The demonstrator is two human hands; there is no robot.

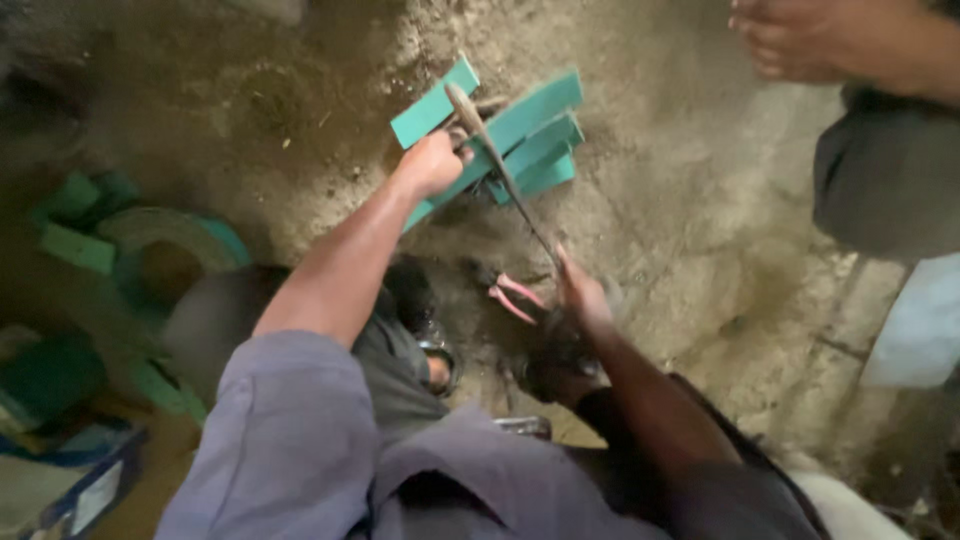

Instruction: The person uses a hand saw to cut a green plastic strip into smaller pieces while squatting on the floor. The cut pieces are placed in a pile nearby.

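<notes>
A teal-green frame of flat bars (pixel 530 125) lies on the dusty ground ahead of me. My left hand (pixel 432 165) is closed on one of its bars, right beside the wooden handle of a long thin tool (pixel 463 102). The tool's dark metal shaft (pixel 520 200) runs down and to the right across the frame. My right hand (pixel 582 297) pinches the shaft's lower end. Pink-handled pliers (pixel 515 298) lie on the ground just left of that hand. My knees and dark shoes sit below the hands.
More teal-green parts, one of them a curved ring (pixel 165 235), are heaped at the left. Another person stands at the upper right, showing a bare foot (pixel 790 40) and grey trousers (pixel 885 175). A pale slab (pixel 920 325) lies at the right edge.
</notes>
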